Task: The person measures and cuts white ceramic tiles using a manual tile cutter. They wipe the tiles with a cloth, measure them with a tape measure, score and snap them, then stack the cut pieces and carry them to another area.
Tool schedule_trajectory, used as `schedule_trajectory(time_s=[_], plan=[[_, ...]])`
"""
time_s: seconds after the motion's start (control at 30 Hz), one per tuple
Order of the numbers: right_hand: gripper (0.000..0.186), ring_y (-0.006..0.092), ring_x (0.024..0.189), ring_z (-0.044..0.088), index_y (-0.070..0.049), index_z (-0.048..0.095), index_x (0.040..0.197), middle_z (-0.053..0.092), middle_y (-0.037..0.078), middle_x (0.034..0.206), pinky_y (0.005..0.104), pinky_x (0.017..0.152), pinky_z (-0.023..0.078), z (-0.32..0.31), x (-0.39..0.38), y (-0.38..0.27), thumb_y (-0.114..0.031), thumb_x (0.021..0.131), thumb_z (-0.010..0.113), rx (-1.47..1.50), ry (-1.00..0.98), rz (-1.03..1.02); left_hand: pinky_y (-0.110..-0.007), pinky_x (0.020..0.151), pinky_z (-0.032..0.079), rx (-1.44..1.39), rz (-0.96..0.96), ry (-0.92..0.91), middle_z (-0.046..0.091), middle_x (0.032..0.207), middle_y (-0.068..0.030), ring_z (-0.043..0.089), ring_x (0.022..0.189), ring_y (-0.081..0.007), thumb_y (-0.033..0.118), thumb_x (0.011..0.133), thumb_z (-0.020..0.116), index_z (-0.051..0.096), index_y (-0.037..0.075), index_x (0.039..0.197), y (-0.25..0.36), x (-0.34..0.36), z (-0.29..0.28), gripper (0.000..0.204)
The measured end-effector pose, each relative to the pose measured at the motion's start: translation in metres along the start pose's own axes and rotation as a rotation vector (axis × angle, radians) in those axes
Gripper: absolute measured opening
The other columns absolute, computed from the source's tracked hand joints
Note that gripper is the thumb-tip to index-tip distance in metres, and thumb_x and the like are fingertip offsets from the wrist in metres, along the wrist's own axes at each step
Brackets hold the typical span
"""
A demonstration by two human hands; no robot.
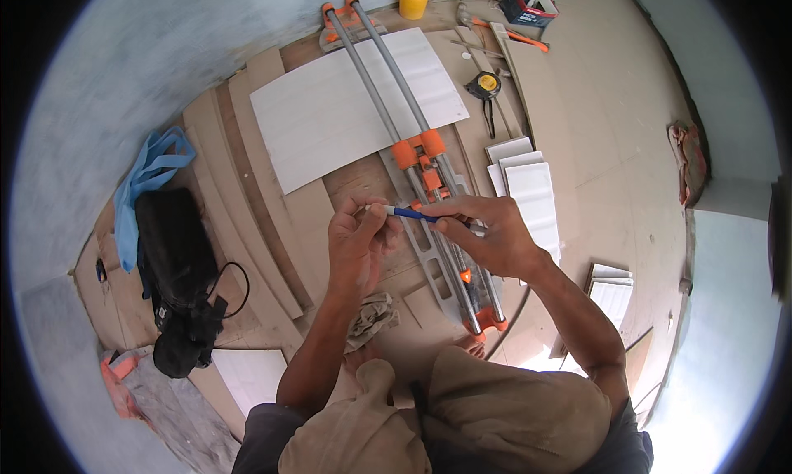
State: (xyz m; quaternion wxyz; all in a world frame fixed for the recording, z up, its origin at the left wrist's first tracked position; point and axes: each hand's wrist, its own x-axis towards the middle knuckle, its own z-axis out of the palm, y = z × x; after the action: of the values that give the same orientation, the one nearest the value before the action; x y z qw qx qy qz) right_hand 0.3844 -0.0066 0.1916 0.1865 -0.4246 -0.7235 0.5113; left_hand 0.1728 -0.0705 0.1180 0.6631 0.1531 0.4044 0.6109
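A slim blue and white pen (410, 213) is held crosswise between my two hands. My left hand (355, 235) pinches its white end between thumb and fingers, while my right hand (491, 235) grips the other part. Both are above a long tile cutter (439, 165) with steel rails and orange fittings, which runs away from me. A large white tile (301, 123) lies under the upper part of the rails. A stack of smaller white tiles (532, 202) is beside the cutter on the right.
At the back are a yellow cup (414, 0), a box (526, 2), a hammer (507, 30) and a tape measure (483, 84). A black bag (175, 243) and blue strap bag (132, 210) lie left, near boards (256, 226). More tiles (609, 301) lie right. Walls (157, 53) enclose the floor.
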Motion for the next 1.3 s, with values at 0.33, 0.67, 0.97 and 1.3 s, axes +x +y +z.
schedule_trajectory(time_s=[0.33,0.67,0.97,1.3], plan=[[0.018,0.0376,0.086,0.070,-0.007,0.063,0.118,0.070,0.018,0.095,0.0463,0.076,0.054,-0.001,0.018,0.019,-0.015,0.102,0.060,-0.293,0.031,0.005,-0.022,0.054,0.043,0.341,-0.006,-0.043,0.069,0.082,-0.0074,0.058,0.061,-0.0080,0.022,0.105,0.063,0.059,0.004,0.117,0.002,0.013,-0.001,0.022],[0.021,0.0316,0.107,0.068,-0.019,0.072,0.114,0.076,0.009,0.107,0.0519,0.099,0.045,-0.141,0.164,0.166,-0.020,0.096,0.062,-0.755,0.653,0.122,-0.029,0.074,0.050,0.853,0.305,0.428,0.070,0.098,-0.0079,0.062,0.081,-0.0135,0.022,0.103,0.061,0.063,-0.001,0.123,0.026,0.049,-0.086,0.031],[0.028,0.0286,0.122,0.062,-0.022,0.072,0.121,0.071,0.008,0.125,0.0491,0.116,0.031,-0.122,0.226,0.177,-0.022,0.094,0.066,-0.941,0.630,0.166,-0.040,0.098,0.049,1.185,0.385,0.749,0.067,0.123,-0.0199,0.065,0.114,-0.0306,0.032,0.098,0.064,0.060,-0.007,0.133,0.046,0.103,-0.152,0.053],[0.032,0.0296,0.075,0.072,-0.002,0.068,0.123,0.074,0.013,0.091,0.0401,0.068,0.058,-0.036,0.133,0.145,-0.024,0.100,0.061,-0.300,0.445,0.465,-0.039,0.085,0.053,1.246,0.297,0.698,0.074,0.092,-0.0169,0.071,0.089,-0.0270,0.040,0.096,0.067,0.071,-0.008,0.115,0.081,0.143,-0.170,0.052]])
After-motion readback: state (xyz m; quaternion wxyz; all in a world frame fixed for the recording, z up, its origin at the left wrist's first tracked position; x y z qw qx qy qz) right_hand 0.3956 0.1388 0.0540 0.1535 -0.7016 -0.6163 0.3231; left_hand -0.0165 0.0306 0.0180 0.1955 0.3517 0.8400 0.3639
